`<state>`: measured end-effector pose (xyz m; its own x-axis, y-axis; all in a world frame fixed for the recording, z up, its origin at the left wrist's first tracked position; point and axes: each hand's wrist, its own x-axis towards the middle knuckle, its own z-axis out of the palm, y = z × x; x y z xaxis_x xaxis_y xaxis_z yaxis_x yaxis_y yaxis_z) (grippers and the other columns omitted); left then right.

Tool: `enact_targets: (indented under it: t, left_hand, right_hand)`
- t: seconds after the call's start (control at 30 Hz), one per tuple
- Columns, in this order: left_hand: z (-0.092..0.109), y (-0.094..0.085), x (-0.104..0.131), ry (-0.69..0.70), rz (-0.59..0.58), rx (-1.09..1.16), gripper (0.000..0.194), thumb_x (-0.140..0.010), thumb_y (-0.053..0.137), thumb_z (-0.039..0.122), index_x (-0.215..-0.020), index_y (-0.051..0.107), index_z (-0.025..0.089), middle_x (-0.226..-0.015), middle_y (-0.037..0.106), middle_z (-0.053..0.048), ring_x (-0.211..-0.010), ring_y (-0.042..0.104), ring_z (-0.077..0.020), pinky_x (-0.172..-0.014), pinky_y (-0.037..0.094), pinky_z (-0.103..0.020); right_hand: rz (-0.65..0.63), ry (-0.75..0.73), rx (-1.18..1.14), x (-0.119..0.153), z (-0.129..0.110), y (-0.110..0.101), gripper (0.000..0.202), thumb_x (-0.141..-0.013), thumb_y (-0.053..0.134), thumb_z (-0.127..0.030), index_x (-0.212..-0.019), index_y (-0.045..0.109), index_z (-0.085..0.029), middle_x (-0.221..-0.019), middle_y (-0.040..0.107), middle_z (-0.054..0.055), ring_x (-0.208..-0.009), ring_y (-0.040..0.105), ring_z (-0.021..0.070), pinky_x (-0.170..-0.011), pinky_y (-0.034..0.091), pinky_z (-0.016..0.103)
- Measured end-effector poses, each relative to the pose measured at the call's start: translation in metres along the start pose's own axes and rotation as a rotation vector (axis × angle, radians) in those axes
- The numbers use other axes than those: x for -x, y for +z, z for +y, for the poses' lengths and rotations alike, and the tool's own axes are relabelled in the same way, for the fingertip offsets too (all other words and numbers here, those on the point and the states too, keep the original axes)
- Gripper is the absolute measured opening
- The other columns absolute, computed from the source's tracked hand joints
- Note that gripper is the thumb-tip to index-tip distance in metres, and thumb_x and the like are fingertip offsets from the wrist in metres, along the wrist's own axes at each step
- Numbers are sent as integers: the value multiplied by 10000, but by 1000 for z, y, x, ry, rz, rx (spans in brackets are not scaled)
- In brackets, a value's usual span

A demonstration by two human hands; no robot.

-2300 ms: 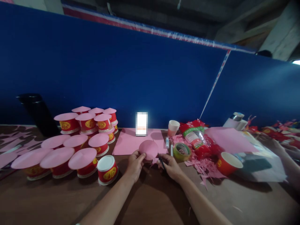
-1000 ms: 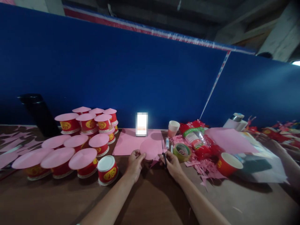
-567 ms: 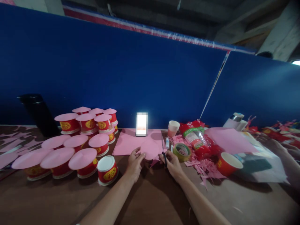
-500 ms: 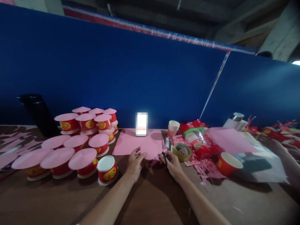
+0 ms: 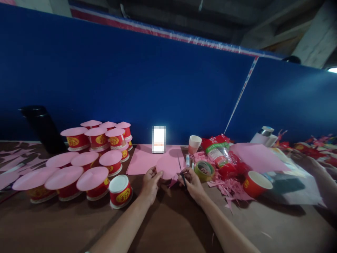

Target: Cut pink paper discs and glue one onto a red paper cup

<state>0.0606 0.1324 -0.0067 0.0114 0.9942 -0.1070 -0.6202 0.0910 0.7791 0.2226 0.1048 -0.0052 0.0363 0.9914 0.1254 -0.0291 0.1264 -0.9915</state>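
In the head view my left hand [image 5: 152, 183] pinches the left edge of a round piece of pink paper [image 5: 168, 166]. My right hand [image 5: 193, 183] is closed around dark-handled scissors [image 5: 183, 178], whose blades point away from me along the right side of the paper. A pointed offcut [image 5: 172, 183] hangs from the paper's near edge, between the hands. Beneath and beyond lies a stack of pink paper sheets [image 5: 139, 160]. Left of my left hand stands a red paper cup turned upside down [image 5: 120, 192], with no pink cone on it.
Several red cups topped with pink paper cones [image 5: 92, 179] crowd the left side, before a black bottle [image 5: 42, 128]. Rightward are a tape roll [image 5: 204, 171], pink scraps [image 5: 231, 188], a red package [image 5: 218, 153] and an orange cup [image 5: 256, 185]. Another person's arm [image 5: 316, 170] reaches in at far right.
The round paper has turned and tilted a little in my left hand, its disc showing more clearly. The scissors have swung slightly left, blades angled toward the paper.
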Motion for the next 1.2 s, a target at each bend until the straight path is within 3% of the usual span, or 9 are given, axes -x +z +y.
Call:
enact_targets:
  t: [0.13,0.57,1.2]
  left_hand:
    - [2,1,0,8,17,-20,312,-622,689,130,-897,541,146,-749,650,-29,-626,621,-120,-569,505,-213]
    - [4,1,3,3,41,-53,359,-541,744,231,-839,584,112,-666,640,-18,-555,585,-115,-510,472,-215]
    - [4,0,1,6,23,-77,363,-556,736,261,-859,608,107,-703,667,-36,-616,609,-133,-568,479,-226]
  right_hand:
    - [-36,18,-27,0,0,0,405,-667,673,-370,-972,479,-189,-707,559,-22,-506,495,78,-456,381,185]
    - [-39,10,-29,0,1,1,342,-656,681,-361,-916,554,-178,-687,540,-16,-505,491,78,-448,405,188]
    - [-54,16,-59,-2,6,0,346,-649,691,-352,-907,550,-170,-673,538,-25,-492,478,66,-447,396,183]
